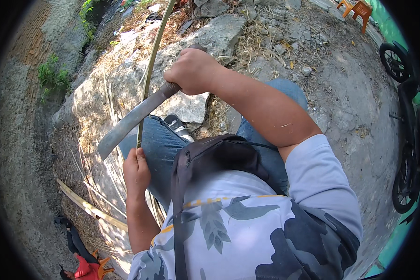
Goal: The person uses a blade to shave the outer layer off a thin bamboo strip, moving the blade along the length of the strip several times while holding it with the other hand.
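My right hand [191, 70] is closed round the dark handle of a machete [135, 120], whose broad grey blade slants down to the left. Crossing behind the blade is a long, thin bamboo strip [153, 58], which runs up past the top of the view. The blade appears to lie against the strip, though I cannot tell how deep its edge sits. Below the blade, my left hand [136, 169] grips the strip's lower end, thumb on top, beside my left thigh. A black waist bag [219, 158] rests on my lap.
Split bamboo pieces [91, 206] and shavings lie at the left. Broken concrete slabs [214, 35] and rubble stand ahead. A motorcycle [406, 140] is at the far right, near orange plastic chairs [359, 10]. Another person [85, 266] in red sits at the lower left.
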The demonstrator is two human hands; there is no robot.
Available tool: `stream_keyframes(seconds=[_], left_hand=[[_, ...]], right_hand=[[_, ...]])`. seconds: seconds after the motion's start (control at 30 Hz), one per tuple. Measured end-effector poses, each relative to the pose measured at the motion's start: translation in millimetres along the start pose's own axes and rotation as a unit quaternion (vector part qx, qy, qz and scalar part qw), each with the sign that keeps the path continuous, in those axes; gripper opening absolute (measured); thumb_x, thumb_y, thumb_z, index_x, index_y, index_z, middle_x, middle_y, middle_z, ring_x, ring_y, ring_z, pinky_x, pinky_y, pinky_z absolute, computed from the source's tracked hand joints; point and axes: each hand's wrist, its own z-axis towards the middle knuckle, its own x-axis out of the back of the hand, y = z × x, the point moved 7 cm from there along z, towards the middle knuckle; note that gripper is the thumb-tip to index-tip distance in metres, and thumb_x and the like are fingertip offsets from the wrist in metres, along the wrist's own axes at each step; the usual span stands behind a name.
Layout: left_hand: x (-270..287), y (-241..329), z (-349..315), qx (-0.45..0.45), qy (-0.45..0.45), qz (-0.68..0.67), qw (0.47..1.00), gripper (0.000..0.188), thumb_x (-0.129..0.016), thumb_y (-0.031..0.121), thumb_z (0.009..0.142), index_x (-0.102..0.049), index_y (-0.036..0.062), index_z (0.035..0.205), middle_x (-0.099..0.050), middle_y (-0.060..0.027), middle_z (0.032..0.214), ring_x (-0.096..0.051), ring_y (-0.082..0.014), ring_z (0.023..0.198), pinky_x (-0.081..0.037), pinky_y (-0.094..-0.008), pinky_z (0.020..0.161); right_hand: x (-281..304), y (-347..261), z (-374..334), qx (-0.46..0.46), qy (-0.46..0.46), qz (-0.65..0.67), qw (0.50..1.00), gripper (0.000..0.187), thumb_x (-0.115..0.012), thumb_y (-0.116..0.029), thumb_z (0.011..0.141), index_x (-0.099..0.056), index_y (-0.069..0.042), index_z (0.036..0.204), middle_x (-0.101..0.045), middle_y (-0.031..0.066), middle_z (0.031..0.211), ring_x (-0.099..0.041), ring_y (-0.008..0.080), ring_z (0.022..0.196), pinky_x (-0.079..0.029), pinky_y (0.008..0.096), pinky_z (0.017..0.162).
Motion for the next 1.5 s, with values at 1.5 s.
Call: stream_keyframes(seconds=[1.5], left_hand=[[-1, -9, -1, -0.016, 0.0, -0.012, 1.0, 0.04, -0.046, 0.031, 0.109, -0.054, 0.0021, 0.082, -0.046, -0.0048, 0.06, -0.042, -0.0145, 0.056, -0.035, -0.0344, 0.054]], right_hand=[[18, 60, -16, -0.078, -0.005, -0.005, 0.997, 0.013, -0.071, -0.02, 0.074, -0.07, -0.019, 0.087, -0.07, 0.005, 0.08, -0.07, 0.0287, 0.086, -0.055, 0.0446, 0.081]])
